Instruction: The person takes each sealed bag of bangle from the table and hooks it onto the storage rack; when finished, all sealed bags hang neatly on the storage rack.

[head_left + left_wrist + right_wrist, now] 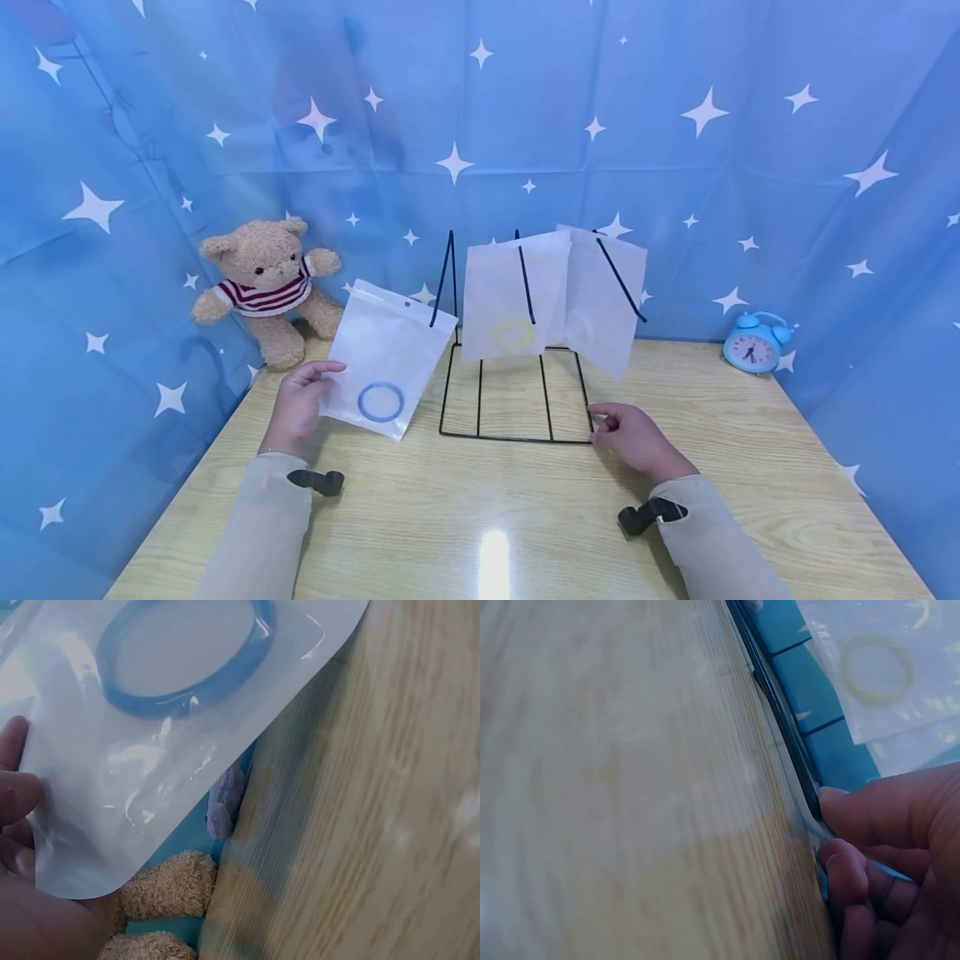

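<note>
My left hand (298, 406) pinches the left edge of a white zip bag (375, 350) between thumb and fingers. A blue ring (381, 402) shows through the bag, near its bottom. The bag tilts, and its punched hole lies just left of the left hook tip on a black wire rack (517, 438). My right hand (633, 435) holds the rack's front right base corner, thumb against the wire and the other fingers curled. On the middle hook hangs a bag (487, 292) with a yellow ring (513, 335); another bag (611, 292) hangs on the right hook, its contents faint.
Behind my left hand a teddy bear (266, 283) in a striped sweater leans on the blue star-patterned curtain (525, 108). A blue alarm clock (753, 346) stands at the back right of the wooden table (570, 533).
</note>
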The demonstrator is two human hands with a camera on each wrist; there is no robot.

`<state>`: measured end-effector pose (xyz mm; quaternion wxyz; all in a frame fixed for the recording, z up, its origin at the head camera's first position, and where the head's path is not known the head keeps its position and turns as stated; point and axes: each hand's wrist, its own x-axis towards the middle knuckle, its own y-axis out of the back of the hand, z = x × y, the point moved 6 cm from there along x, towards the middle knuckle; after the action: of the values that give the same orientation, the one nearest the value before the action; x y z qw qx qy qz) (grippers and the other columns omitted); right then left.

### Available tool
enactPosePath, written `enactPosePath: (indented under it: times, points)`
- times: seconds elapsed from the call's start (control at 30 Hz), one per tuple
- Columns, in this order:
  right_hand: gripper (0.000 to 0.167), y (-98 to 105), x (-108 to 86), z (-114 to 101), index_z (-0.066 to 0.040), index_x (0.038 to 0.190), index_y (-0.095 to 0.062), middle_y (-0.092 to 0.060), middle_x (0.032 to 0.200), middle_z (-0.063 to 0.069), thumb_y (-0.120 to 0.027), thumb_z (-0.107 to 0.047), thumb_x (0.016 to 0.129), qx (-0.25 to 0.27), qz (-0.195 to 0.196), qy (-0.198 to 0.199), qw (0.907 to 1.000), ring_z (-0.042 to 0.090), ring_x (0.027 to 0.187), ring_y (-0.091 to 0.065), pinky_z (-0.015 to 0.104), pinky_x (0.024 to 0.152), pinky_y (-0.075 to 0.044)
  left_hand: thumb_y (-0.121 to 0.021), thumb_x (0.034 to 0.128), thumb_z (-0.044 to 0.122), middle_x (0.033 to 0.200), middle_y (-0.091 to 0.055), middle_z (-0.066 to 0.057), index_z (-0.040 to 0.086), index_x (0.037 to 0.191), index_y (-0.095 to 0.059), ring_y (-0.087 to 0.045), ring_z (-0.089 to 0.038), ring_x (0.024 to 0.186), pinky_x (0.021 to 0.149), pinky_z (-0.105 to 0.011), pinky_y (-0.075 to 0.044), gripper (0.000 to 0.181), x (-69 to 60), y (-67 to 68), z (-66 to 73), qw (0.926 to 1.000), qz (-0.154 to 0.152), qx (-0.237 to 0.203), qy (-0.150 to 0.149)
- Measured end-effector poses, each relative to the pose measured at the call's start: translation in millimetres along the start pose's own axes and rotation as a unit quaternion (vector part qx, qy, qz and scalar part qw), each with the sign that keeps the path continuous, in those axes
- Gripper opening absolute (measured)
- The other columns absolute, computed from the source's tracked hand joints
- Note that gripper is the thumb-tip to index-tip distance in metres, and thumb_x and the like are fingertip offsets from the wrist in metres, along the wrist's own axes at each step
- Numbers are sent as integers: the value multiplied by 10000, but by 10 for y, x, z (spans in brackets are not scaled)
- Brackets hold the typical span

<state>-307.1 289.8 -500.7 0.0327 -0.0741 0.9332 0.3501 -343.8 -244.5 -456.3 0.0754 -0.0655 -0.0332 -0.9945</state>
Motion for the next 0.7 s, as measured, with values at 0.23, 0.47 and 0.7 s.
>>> enactPosePath:
  times: [0.23, 0.47, 0.7]
  points:
    - [560, 1, -6, -5, 31, 1483, -562, -631, 937, 64, -728, -103, 964, -3, -12, -5, 10000, 206, 788, -537, 305, 634, -440, -522, 987, -116, 1075, -700, 201, 87, 1059, -805, -510, -108, 1094, 969, -251, -405, 356, -15, -47, 25, 9989, -306, -337, -94]
    - [561, 7, -7, -17, 43, 1480, -559, -635, 930, 63, -725, -94, 961, -20, -28, 43, 10000, 205, 794, -545, 300, 639, -447, -513, 967, -138, 1044, -725, 175, 188, 941, -826, -540, -86, 1085, 957, -228, -418, 453, -43, -119, 85, 9945, -701, -697, -362]
    - [571, 8, -17, -23, 42, 1485, -552, -631, 936, 64, -728, -112, 965, -30, -59, 58, 10000, 204, 801, -544, 310, 647, -439, -521, 960, -144, 1014, -733, 161, 213, 922, -829, -562, -77, 1082, 979, -259, -405, 472, -70, -164, 118, 9919, -976, -727, -372]
